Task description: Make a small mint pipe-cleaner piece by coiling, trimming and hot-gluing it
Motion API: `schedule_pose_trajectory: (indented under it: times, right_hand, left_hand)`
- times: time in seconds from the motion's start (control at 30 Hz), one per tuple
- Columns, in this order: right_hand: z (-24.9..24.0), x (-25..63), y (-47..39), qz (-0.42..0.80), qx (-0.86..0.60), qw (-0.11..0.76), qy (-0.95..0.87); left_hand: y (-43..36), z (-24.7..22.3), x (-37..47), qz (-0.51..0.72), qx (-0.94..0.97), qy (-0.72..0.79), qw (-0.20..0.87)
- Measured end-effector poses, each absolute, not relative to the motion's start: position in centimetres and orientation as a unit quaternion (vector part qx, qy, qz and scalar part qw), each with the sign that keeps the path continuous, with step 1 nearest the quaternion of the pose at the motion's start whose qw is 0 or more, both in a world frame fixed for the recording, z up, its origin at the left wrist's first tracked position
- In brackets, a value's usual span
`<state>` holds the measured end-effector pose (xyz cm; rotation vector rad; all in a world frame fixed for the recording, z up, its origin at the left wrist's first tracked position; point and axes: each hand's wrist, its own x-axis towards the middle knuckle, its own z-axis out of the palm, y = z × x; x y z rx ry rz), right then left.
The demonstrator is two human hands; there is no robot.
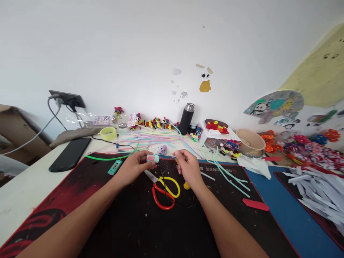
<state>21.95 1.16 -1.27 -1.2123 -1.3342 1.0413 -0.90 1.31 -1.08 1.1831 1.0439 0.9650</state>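
The left hand (pixel 137 165) has thumb and fingers pinched round a small pink-and-mint cylindrical piece. The right hand (pixel 189 168) curls its fingers inward; whether they grip anything, I cannot tell. Between and nearer than both sets of fingers, scissors with red and yellow looped handles (pixel 156 186) lie on a black patterned mat (pixel 129 222). Beyond the fingers, long thin pastel strips (pixel 150 137) spread across the white tabletop (pixel 24 193).
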Motion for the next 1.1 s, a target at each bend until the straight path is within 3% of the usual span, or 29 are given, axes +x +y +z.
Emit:
schedule_pose_trajectory:
  times: [0.17, 0.47, 0.6, 0.73, 1.1]
  right_hand:
    - [-0.7, 25.0, -1.0, 0.352, -0.582, 0.407, -0.609]
    - [-0.5, 29.6, -4.6, 0.236, -0.707, 0.131, -0.653]
    - [-0.5, 28.5, -4.4, 0.174, -0.725, 0.075, -0.662]
    - [-0.7, 27.5, -3.8, 0.151, -0.723, 0.068, -0.67]
    - [-2.7, 27.5, -3.5, 0.377, -0.711, 0.241, -0.542]
  left_hand:
    - [1.4, -1.1, -1.1, 0.434, 0.511, 0.441, 0.597]
    - [1.4, -1.2, -1.2, 0.45, 0.532, 0.428, 0.575]
    - [1.6, -1.3, -1.3, 0.458, 0.529, 0.427, 0.572]
    - [1.7, -1.4, -1.3, 0.464, 0.526, 0.425, 0.572]
    - [1.9, -1.2, -1.5, 0.473, 0.529, 0.43, 0.558]
